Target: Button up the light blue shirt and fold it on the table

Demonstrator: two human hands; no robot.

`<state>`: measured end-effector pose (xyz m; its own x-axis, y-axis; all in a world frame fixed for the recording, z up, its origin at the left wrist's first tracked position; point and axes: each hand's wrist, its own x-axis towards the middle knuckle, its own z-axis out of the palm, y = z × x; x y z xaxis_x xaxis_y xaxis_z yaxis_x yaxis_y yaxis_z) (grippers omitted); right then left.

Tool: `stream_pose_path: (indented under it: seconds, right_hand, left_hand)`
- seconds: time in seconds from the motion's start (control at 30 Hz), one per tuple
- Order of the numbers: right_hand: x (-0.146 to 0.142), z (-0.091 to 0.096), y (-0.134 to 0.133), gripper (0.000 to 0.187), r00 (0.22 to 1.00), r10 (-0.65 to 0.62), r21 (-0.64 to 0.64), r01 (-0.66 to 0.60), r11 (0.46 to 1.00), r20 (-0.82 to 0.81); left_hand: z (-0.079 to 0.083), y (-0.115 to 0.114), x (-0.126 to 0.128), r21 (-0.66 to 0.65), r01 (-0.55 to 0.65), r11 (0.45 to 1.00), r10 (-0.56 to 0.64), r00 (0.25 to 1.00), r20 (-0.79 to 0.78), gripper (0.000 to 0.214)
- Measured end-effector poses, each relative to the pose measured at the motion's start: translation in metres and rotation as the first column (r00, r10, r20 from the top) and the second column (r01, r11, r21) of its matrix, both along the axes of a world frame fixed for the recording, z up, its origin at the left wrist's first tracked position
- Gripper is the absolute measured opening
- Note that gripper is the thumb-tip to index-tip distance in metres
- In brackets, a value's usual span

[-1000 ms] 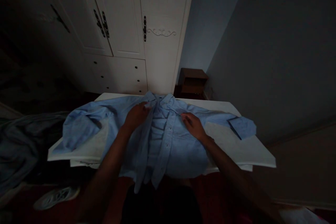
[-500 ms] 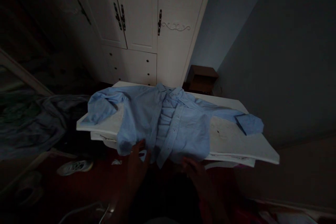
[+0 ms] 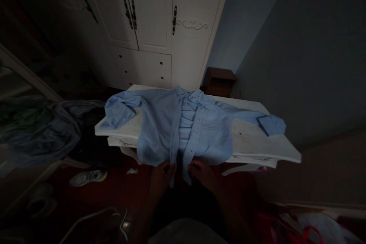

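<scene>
A light blue button-up shirt lies front side up across a white table, its collar toward the wardrobe and its sleeves spread left and right. The front is unfastened, and the two button edges stand apart, showing the inside back. My left hand is closed on the lower end of the left front edge. On the other front edge, near the hem, my right hand pinches the cloth. The hem hangs over the table's near side between my hands.
Behind the table stands a white wardrobe with dark handles. A brown box-shaped stand is at the back right. Grey clothing hangs at left. A shoe and a white hanger are low at left.
Both hands have closed on the shirt's front edges near the hem; the right hand has moved inward. The gap between the lower edges has straightened. The view has shifted slightly.
</scene>
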<state>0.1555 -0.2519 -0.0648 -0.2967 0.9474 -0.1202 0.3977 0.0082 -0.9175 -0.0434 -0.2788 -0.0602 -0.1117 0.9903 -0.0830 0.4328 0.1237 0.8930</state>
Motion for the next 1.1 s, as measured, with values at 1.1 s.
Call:
stream_pose_path:
  seconds: [1.1]
  right_hand:
    - [-0.004,-0.012,-0.034,0.022,0.962,-0.270,0.051,0.267,0.962,0.046]
  left_hand:
    - [-0.050,-0.018,-0.011,-0.103,-0.136,0.985,0.170,0.849,0.500,0.039]
